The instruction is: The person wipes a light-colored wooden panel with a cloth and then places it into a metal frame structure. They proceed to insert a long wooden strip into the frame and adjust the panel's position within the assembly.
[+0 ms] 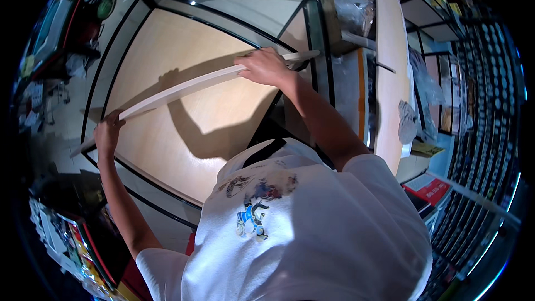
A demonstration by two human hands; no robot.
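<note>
A long pale wooden board point(181, 88), seen nearly edge-on, slants across a black metal shelf frame point(223, 19). My left hand point(109, 131) is closed round the board near its lower left end. Farther up, my right hand point(264, 67) grips it near the far right end, fingers over the top edge. Beneath the board lies a wide wooden shelf panel point(212, 125) inside the frame, with the shadows of my arm and the board on it. Whether the board touches the frame cannot be made out.
On the right stand a cardboard box point(337, 19) with clear plastic wrap, an upright wooden panel point(387, 83) and a red printed package point(432, 189). Rows of dark shelving point(485, 111) line the far right. Red-edged racks point(92, 245) with goods stand at left.
</note>
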